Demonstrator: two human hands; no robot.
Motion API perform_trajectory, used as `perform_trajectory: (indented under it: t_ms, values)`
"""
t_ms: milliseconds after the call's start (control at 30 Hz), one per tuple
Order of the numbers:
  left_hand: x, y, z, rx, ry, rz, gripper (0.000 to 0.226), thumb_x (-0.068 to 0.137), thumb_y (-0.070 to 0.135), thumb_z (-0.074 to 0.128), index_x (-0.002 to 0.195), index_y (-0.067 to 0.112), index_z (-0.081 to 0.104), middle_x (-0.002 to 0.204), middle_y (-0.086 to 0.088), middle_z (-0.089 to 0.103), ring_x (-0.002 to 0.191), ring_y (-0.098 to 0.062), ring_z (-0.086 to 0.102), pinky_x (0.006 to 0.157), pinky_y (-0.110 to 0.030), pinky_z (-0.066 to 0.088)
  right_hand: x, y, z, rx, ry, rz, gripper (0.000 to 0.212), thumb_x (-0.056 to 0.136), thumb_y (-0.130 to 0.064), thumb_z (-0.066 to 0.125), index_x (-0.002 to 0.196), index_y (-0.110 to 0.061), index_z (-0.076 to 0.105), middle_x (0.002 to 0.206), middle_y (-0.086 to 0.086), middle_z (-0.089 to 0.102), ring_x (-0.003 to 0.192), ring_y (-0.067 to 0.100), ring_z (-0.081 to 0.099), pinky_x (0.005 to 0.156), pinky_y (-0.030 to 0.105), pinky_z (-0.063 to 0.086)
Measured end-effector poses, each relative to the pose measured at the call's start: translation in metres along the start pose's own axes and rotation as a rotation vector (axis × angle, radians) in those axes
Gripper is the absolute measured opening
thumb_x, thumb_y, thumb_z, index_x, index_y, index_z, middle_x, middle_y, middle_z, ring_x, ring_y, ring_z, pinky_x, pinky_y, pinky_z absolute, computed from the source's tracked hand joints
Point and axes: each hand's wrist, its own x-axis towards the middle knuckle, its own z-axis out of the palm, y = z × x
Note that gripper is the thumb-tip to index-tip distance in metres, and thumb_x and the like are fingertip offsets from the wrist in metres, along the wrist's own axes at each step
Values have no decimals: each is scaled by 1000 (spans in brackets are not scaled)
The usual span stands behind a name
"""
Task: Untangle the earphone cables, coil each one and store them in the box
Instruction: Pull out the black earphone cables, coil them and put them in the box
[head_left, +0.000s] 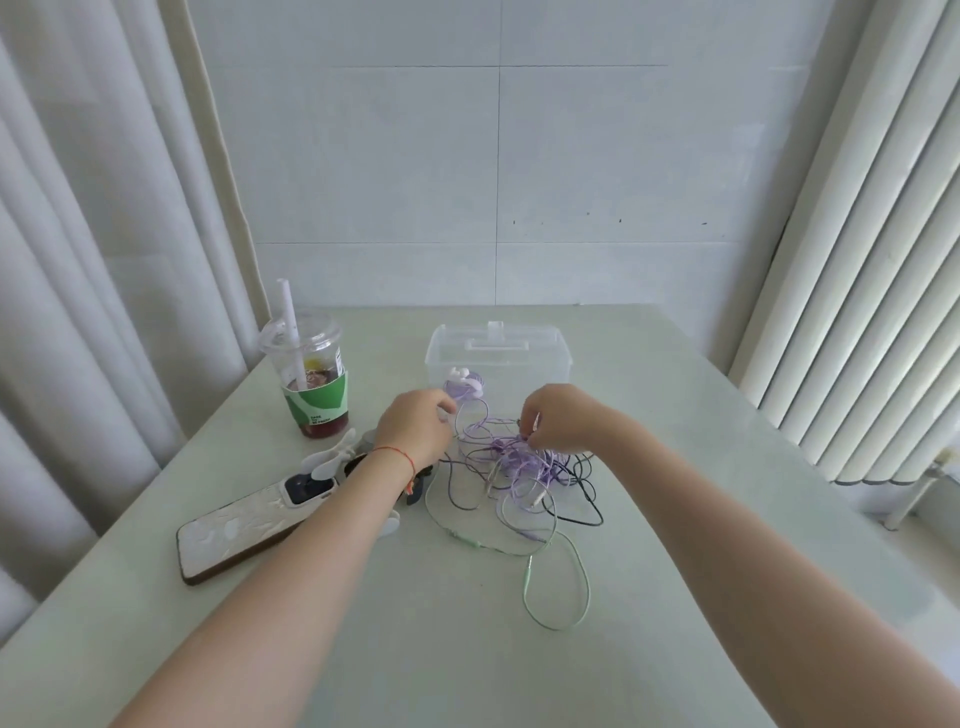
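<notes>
A tangle of purple, black and pale green earphone cables (519, 467) lies on the table in front of a clear plastic box (498, 358). A coiled purple earphone (464, 387) sits inside the box near its front wall. My left hand (415, 431) pinches a purple strand at the tangle's left side, close to the box. My right hand (558, 418) pinches cable at the top of the tangle. A green cable loop (558, 587) trails toward me.
An iced drink cup (311, 374) with a straw stands at the back left. A phone (249, 525) in a white case lies at the left, with a small white fan (332, 457) beside it. The light table (467, 649) meets curtains left and a radiator right.
</notes>
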Motion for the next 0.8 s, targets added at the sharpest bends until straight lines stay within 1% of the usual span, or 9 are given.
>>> perform_trajectory:
  t_ms: [100,200,300,400,467,567,667,733,800]
  values:
    - [-3,4,-10,-227,263,-42,27,90,9,47,103,19,69,94,1,69,76,-20,58,69,-25,40,-1,7,-19,284,186,24,11,84,-12,68,94,-15,71,80,-4,59,66,10,53,56,20,39]
    - [-2,9,-15,-408,328,-87,28,89,11,46,107,17,67,95,-3,70,81,-22,62,69,-26,39,-5,12,-35,614,427,40,10,85,-11,69,92,-17,71,71,-3,59,54,9,47,50,19,36]
    - [0,11,-9,-212,189,-124,33,91,22,49,122,18,59,119,-11,55,101,-28,55,83,-32,41,-7,11,-41,742,522,19,14,85,-10,68,93,-20,69,71,-2,62,52,10,45,51,22,36]
    - [-2,19,-1,-54,243,-7,32,89,23,55,120,21,62,121,-10,47,115,-29,46,93,-35,40,-7,7,-39,814,482,-22,19,85,-3,64,93,-20,66,77,1,69,59,13,61,61,24,46]
    - [-2,31,3,-261,230,94,29,86,20,59,114,24,66,117,-5,55,112,-22,52,89,-28,38,-7,4,-37,838,418,-61,20,87,1,59,95,-16,66,80,4,71,63,18,67,67,30,50]
    - [-1,48,7,-672,-84,101,47,80,24,65,126,30,57,122,4,59,114,-11,56,92,-27,41,-7,0,-31,880,311,-108,22,89,3,55,99,-13,67,79,4,72,58,20,65,62,29,54]
    - [1,58,14,-630,-150,180,8,86,23,65,92,28,69,88,9,71,85,-3,65,78,-25,46,-6,0,-25,840,314,-111,25,87,2,54,99,-15,67,82,5,72,53,18,59,56,27,51]
    - [1,60,16,-693,-68,102,22,94,22,58,75,17,68,67,3,69,61,-9,65,61,-22,44,-5,5,-22,782,335,-87,26,85,-1,58,102,-18,67,85,1,69,53,15,58,55,27,51]
    - [4,60,16,-882,6,-36,30,98,20,49,76,8,66,58,-4,66,52,-16,63,50,-22,45,-3,13,-21,659,323,-44,29,83,-1,60,103,-20,67,85,-2,66,53,13,58,57,27,50]
